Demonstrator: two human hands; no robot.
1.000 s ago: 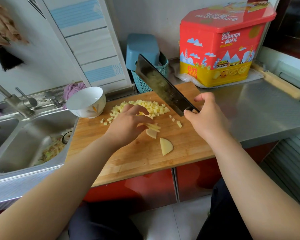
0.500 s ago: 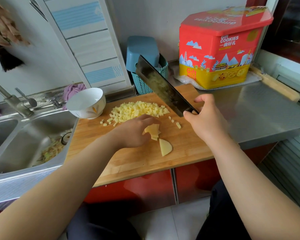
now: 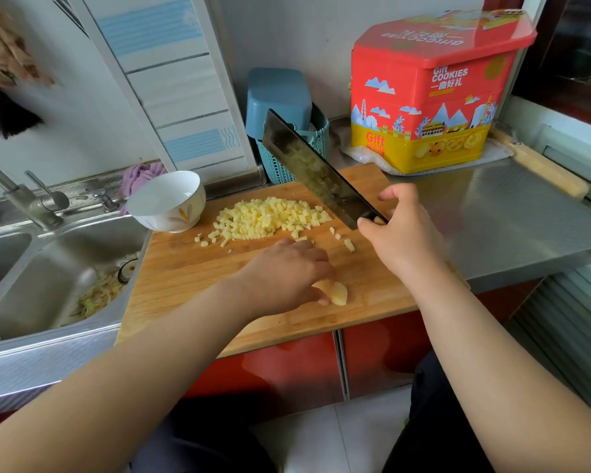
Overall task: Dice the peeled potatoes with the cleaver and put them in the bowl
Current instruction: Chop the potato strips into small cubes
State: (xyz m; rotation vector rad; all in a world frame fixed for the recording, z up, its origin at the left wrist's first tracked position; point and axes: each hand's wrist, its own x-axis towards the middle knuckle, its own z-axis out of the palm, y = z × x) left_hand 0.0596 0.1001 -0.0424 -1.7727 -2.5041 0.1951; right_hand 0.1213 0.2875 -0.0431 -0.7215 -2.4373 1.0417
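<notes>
Left hand (image 3: 287, 271) pinches potato slices (image 3: 335, 293); right hand (image 3: 400, 230) grips raised cleaver (image 3: 318, 175). Risk: stacked slices slide under the blade, exposing fingertips near the cut.

place: home kitchen | evidence: steel sink (image 3: 41, 288), faucet (image 3: 24, 199), wooden cutting board (image 3: 191, 271), cookie tin (image 3: 430, 93)
</notes>
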